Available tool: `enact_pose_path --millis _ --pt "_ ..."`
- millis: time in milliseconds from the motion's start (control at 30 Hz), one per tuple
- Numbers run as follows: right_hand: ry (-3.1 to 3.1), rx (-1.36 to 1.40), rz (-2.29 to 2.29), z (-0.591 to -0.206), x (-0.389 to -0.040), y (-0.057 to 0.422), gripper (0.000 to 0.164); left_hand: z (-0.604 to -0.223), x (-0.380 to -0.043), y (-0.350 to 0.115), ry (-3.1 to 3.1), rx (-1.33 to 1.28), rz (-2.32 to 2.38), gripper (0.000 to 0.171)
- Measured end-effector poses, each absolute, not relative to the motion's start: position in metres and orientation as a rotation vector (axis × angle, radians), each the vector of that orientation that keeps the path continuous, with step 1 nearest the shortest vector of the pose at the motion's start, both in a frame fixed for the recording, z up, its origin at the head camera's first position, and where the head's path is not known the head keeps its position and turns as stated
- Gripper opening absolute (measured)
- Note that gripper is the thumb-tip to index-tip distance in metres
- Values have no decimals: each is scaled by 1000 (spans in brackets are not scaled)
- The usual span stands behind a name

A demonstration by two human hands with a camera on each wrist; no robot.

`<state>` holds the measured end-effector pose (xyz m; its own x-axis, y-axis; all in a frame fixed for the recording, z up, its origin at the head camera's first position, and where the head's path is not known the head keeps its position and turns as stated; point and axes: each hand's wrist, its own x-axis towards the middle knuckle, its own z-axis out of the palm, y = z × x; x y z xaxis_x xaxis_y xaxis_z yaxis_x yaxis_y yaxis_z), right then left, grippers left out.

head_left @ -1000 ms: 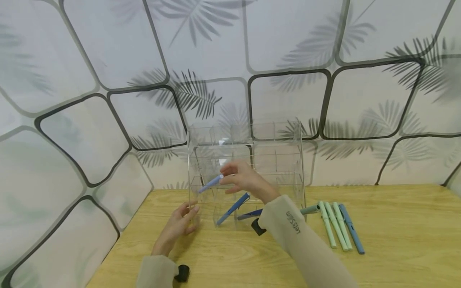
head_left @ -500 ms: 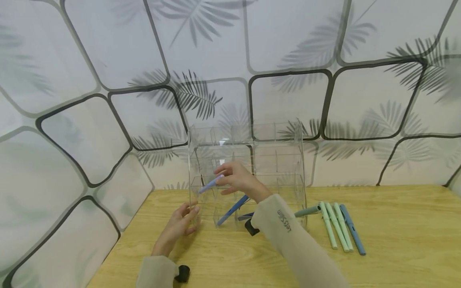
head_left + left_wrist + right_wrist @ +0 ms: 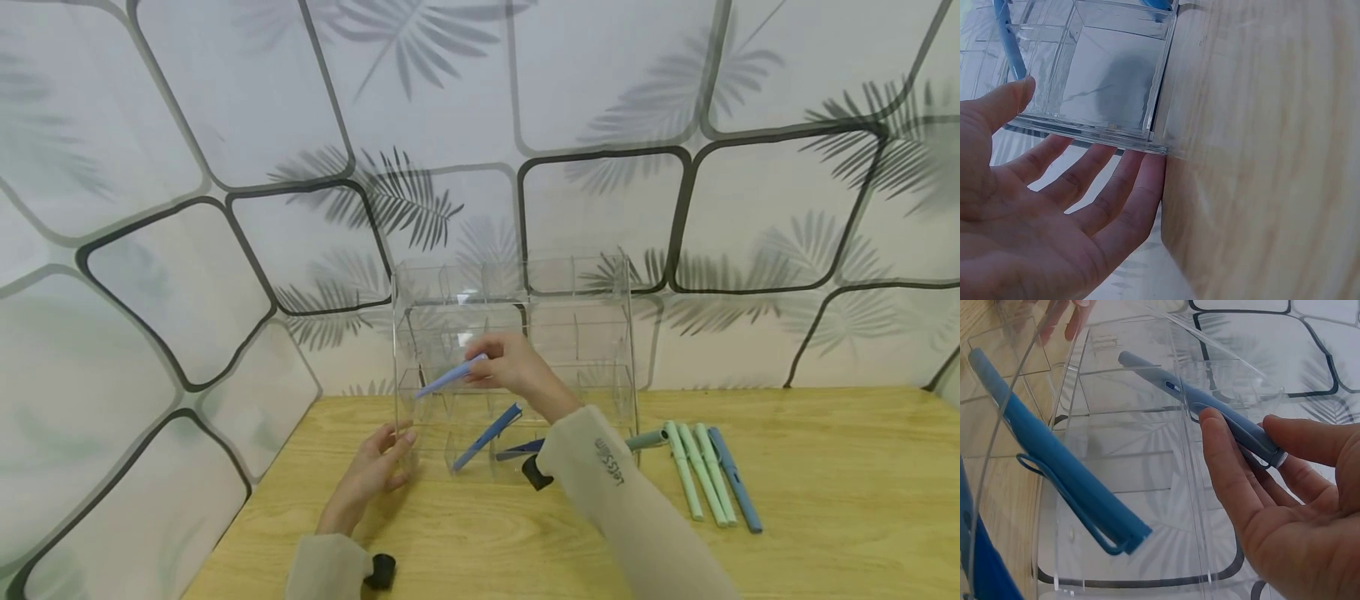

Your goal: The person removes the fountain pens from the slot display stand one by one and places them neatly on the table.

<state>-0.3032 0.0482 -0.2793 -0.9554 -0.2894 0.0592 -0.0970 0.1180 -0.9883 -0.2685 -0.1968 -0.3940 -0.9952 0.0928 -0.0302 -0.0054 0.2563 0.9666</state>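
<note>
A clear acrylic organizer [image 3: 600,333] with tiered compartments stands on the table against the wall. My right hand [image 3: 513,367] pinches the cap end of a light blue pen [image 3: 447,379] between thumb and fingers; in the right wrist view the pen [image 3: 1166,384] slants into an upper left compartment. My left hand [image 3: 375,462] touches the organizer's left side; in the left wrist view its extended fingers [image 3: 1119,194] lie along the side wall, the thumb near the front. A blue pen [image 3: 487,437] leans in the bottom tier. A dark blue pen [image 3: 519,450] beside it is partly hidden by the right sleeve.
Right of the organizer, several light green pens [image 3: 701,475] and a blue pen [image 3: 735,479] lie side by side on the wooden table [image 3: 465,533]. A grey-green pen [image 3: 647,439] shows at the organizer's lower right. The patterned wall [image 3: 600,208] rises close behind.
My right hand shifted slightly left, then back right, and the light blue pen's cap end has risen slightly to the right with it. The left hand keeps its place.
</note>
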Motion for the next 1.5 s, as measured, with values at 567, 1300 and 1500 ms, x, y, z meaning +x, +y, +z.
enact_pose_path --millis 567,1300,1500 --pt "2240 -526 -2069 -276 -291 83 15 -392 -269 -196 2442 83 1859 53" --pt "2296 -556 -2181 -270 -271 136 20 -394 -268 -195 2460 81 1864 50" --pt "2348 -560 -2174 -272 -266 153 21 -396 -268 -196 2461 81 1872 51"
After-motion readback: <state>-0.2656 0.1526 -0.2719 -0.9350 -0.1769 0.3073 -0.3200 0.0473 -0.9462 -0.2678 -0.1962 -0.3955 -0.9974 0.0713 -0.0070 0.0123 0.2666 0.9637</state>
